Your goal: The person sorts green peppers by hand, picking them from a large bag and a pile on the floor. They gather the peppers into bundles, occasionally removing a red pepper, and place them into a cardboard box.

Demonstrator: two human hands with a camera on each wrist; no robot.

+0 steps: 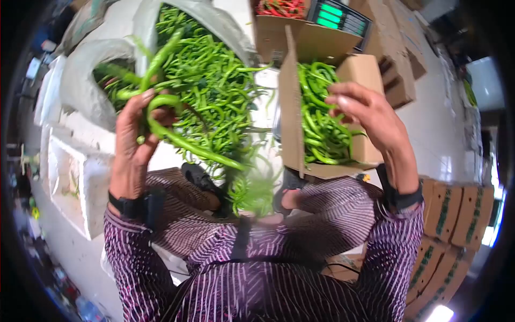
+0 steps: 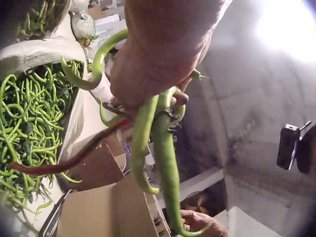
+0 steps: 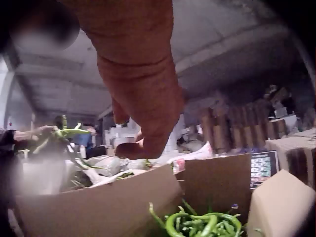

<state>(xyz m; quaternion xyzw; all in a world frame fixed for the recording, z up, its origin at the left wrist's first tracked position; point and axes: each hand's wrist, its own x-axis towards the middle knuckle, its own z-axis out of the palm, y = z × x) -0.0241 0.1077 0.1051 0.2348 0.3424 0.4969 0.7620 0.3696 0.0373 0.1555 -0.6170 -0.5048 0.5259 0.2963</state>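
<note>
My left hand (image 1: pixel 134 126) grips several long green chili peppers (image 1: pixel 198 151) above the heap of green peppers (image 1: pixel 214 80). A dark reddish chili pepper (image 2: pixel 74 160) sticks out of the same bunch in the left wrist view. Their ends inside the palm are hidden. My right hand (image 1: pixel 370 115) hovers over an open cardboard box (image 1: pixel 291 107), its fingers loosely bent and holding nothing. Inside that box lies a load of green peppers (image 1: pixel 322 126). From the right wrist view, the right hand (image 3: pixel 143 108) hangs above the box flaps.
Whitish sacks (image 1: pixel 91 59) surround the pepper heap. Behind the box are red peppers (image 1: pixel 281 7) and a scale with a lit green display (image 1: pixel 329 16). A white foam box (image 1: pixel 91 188) stands at left; cardboard cartons (image 1: pixel 472 214) are stacked at right. Loose peppers lie between the feet.
</note>
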